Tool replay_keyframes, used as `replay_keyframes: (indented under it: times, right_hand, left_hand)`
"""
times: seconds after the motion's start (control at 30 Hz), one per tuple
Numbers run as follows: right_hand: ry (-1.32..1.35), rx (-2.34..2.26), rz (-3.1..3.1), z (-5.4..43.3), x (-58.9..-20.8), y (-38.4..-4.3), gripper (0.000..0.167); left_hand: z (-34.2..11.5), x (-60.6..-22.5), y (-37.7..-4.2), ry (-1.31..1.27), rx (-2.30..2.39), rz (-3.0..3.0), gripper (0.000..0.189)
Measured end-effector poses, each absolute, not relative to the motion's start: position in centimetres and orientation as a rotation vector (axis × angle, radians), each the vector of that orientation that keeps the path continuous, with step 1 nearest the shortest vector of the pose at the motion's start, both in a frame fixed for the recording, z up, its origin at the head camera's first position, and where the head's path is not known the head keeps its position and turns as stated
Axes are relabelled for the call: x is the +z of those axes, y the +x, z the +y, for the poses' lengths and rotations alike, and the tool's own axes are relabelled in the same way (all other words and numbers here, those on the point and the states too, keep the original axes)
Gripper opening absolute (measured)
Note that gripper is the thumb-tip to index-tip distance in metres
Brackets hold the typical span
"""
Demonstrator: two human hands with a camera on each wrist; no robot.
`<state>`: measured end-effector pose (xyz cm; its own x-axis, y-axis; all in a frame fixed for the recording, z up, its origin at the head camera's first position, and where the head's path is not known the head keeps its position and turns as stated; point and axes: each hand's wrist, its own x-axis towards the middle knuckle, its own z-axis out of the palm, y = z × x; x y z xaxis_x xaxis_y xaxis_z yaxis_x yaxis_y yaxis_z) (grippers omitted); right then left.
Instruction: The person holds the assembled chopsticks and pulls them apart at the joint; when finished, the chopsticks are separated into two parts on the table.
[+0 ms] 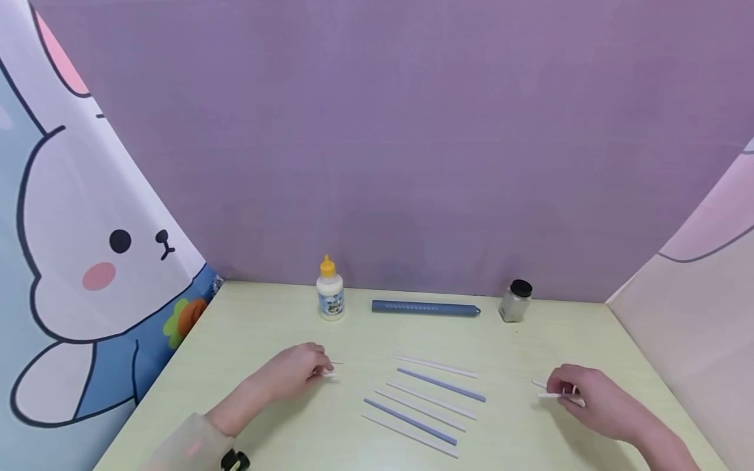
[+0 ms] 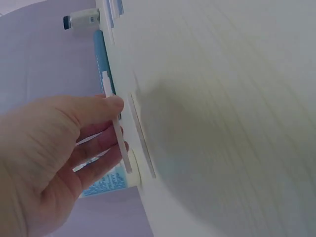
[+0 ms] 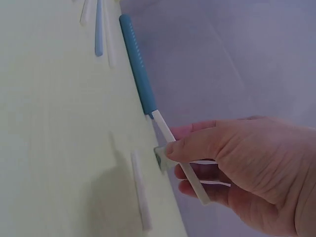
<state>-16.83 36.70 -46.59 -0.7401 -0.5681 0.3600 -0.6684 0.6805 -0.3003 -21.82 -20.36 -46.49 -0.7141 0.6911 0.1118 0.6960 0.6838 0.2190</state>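
With my left hand [image 1: 300,367] pinching one white stick [image 2: 119,134], my right hand [image 1: 595,399] pinching a second stick [image 3: 195,182], and each near a loose stick [image 2: 141,136] on the table [image 1: 412,340], I'd grip lightly, keep both level and avoid nudging the middle row [image 1: 442,384].

The left hand [image 1: 303,366] is up in a pinch, thumb [image 2: 96,107] opposite curled fingers [image 2: 94,148], forearm [image 1: 238,409] slanting in behind! Well apart on its right, the right hand [image 1: 597,399] pinches too, its fingers [image 3: 205,173] bent.
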Motion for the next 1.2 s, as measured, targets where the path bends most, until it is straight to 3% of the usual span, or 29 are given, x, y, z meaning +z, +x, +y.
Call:
replay_keyframes:
  times: [0.43,1.2]
  right_hand:
    - [0.875,0.710,-2.856,37.3,-48.7,-16.9,0.033]
    - [0.819,0.596,-2.872,36.3,-47.8,-17.3,0.028]
  left_hand:
    - [-20.6,-47.9,-22.1,-1.070,-0.381,-2.879,0.014]
    - [-19.5,-48.2,-21.7,-0.867,-0.296,-2.918,0.016]
